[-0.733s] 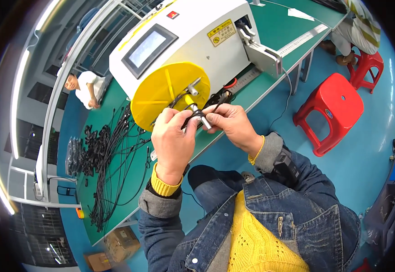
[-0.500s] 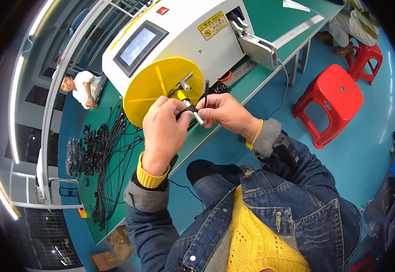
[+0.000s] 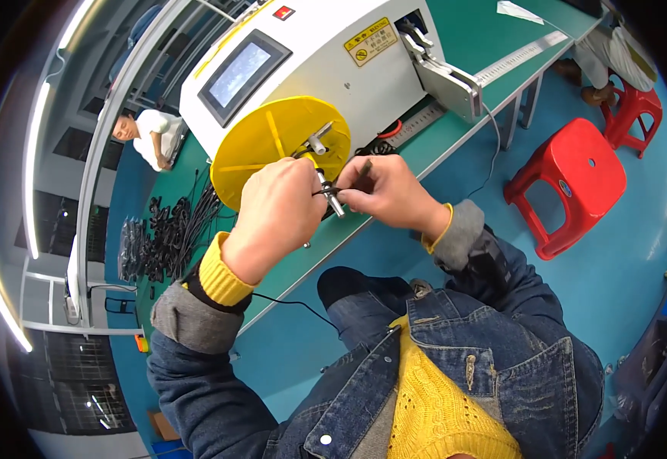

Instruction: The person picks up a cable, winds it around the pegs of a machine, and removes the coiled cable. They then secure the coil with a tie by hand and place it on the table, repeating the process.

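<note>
A white machine (image 3: 319,70) carries a round yellow disc (image 3: 249,145), and a metal rod (image 3: 337,207) sticks out from the disc toward me. Black cable (image 3: 328,190) crosses the rod near its end. My left hand (image 3: 272,208) is closed on the cable at the left of the rod; its fingertips are mostly hidden behind the back of the hand. On the rod's other side, my right hand (image 3: 391,190) pinches the cable between thumb and fingers. A second metal post (image 3: 317,144) stands on the disc above the rod.
Black cables (image 3: 169,241) lie in a heap on the green table (image 3: 486,38) at left. A ruler strip (image 3: 521,59) runs along the table at upper right. Red stools (image 3: 570,183) stand on the floor at right. One person (image 3: 153,134) is at far left, another at upper right.
My left hand has rolled over so its back faces up, and its forearm has swung out to the left. My right hand stays beside the rod. The view has shifted slightly.
</note>
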Tool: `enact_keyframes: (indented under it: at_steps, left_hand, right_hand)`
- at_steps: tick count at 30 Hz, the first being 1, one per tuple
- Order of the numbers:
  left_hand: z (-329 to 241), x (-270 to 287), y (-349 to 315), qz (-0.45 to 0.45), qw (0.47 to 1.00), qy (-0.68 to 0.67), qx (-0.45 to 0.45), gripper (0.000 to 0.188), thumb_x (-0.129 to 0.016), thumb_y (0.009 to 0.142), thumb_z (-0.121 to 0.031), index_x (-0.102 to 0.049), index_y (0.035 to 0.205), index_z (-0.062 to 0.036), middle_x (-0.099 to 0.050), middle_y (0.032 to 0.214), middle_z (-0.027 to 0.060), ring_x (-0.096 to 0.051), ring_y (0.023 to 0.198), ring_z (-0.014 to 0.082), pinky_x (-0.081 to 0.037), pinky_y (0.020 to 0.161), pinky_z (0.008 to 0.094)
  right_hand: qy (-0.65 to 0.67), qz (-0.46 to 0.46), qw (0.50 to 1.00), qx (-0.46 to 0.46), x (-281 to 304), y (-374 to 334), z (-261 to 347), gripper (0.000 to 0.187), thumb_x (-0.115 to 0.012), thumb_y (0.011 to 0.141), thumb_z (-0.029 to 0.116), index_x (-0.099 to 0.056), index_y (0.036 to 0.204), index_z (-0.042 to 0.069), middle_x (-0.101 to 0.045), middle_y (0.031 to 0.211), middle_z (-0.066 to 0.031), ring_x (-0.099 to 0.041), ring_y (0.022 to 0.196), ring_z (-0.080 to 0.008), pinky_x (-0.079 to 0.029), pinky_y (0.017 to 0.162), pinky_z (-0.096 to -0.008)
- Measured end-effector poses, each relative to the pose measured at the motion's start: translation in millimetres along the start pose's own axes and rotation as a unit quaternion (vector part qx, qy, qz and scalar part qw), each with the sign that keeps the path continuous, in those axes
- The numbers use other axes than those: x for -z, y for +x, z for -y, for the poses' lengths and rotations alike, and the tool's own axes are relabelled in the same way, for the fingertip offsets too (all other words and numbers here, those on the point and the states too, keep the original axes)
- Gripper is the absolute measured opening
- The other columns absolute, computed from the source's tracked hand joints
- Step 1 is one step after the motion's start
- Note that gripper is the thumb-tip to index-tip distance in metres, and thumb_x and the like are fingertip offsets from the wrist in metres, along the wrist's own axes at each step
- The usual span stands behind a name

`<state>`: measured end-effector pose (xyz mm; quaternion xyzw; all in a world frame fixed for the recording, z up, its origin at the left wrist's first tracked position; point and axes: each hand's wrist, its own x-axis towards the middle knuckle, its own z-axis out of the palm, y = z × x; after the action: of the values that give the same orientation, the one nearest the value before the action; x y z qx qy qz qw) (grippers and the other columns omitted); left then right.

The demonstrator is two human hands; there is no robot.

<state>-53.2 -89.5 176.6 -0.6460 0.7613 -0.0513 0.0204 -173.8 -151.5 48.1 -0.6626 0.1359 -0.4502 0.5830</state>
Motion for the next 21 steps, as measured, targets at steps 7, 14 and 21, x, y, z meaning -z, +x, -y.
enact_keyframes:
  at_steps: [7,14,21]
  left_hand:
    - [-5,-39,-34,-0.247,0.968,-0.036,-0.025,0.006,-0.062,0.071,-0.002,-0.058,0.076,-0.0031,-0.054,0.071,0.0108,-0.055,0.061,0.0283,-0.045,0.055,0.0337]
    - [1,-65,-55,-0.354,0.929,-0.100,0.042,0.011,-0.064,0.072,0.001,-0.058,0.079,-0.0027,-0.052,0.071,0.0089,-0.052,0.057,0.0222,-0.043,0.051,0.0294]
    - [10,-70,-62,-0.352,0.909,-0.214,0.056,0.009,-0.063,0.075,0.001,-0.057,0.081,-0.0019,-0.052,0.071,0.0072,-0.052,0.058,0.0170,-0.043,0.052,0.0260]
  right_hand:
    - [0.133,-0.078,0.987,-0.033,-17,-22,-6,0.008,-0.058,0.082,0.002,-0.060,0.088,-0.002,-0.061,0.073,-0.0040,-0.058,0.065,-0.0084,-0.049,0.057,-0.0216]
    - [0.224,-0.078,0.964,-0.123,-1,-18,-13,0.012,-0.055,0.085,0.006,-0.061,0.092,-0.002,-0.062,0.074,-0.0052,-0.060,0.066,-0.0098,-0.050,0.058,-0.0222]
    - [0.136,-0.084,0.984,-0.076,-8,-22,2,0.013,-0.055,0.086,0.007,-0.062,0.091,-0.003,-0.062,0.073,-0.0059,-0.060,0.064,-0.0104,-0.050,0.058,-0.0221]
